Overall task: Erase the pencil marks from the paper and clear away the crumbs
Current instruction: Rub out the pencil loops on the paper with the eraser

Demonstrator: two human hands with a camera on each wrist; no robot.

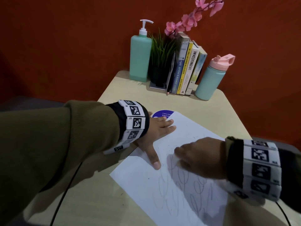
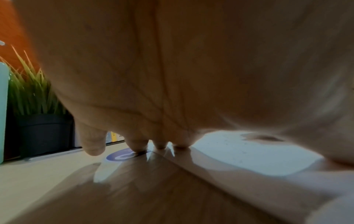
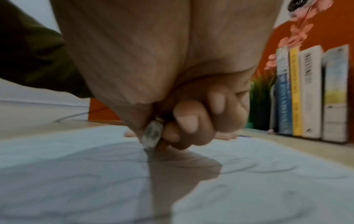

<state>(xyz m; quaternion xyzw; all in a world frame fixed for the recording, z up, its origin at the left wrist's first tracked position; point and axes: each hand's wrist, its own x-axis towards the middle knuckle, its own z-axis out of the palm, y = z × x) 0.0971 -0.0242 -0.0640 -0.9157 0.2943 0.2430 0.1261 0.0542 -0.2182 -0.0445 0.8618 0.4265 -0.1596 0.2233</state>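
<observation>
Paper (image 1: 187,136) lies angled on surface (image 1: 138,98), pencil loops at its 6 o'clock end. Left hand (image 1: 156,132) flat, fingers spread, pressing paper's 10 o'clock edge. Right hand (image 3: 172,98) clamped on eraser (image 3: 152,137), tip touching paper. Books (image 1: 185,66), bottle (image 1: 211,77), plant (image 1: 160,51) at 12 o'clock, well apart.
</observation>
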